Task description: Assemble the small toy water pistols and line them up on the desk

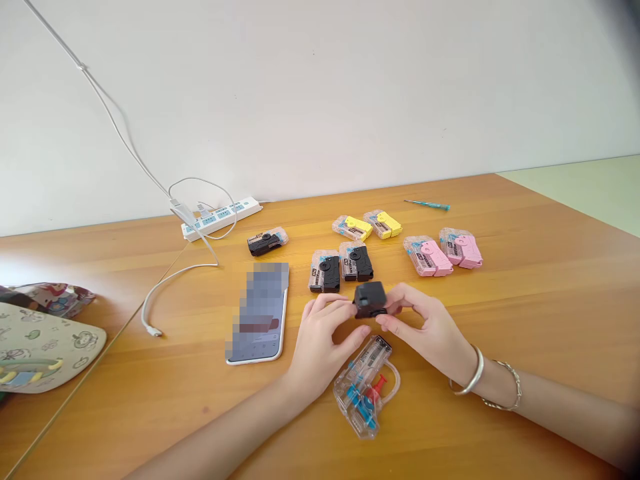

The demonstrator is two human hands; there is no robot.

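A small black plastic casing (370, 299), slightly blurred, is held up off the table between my two hands. My right hand (417, 317) pinches its right side between thumb and fingers. At its left edge, my left hand (323, 333) has its fingertips on it, with the thumb just below. Under the casing lies a clear toy water gun body (361, 393) with blue parts inside, a red piece and a clear bent tube. Just beyond my hands lie two black-and-clear toy water guns (325, 272), folded flat.
Another black toy water gun (268, 241) lies farther left. Two yellow ones (353, 228) and two pink ones (429, 257) lie back right, near a teal screwdriver (429, 205). A phone (260, 313), white cable (150, 293), power strip (223, 219) and patterned bag (50, 340) are on the left.
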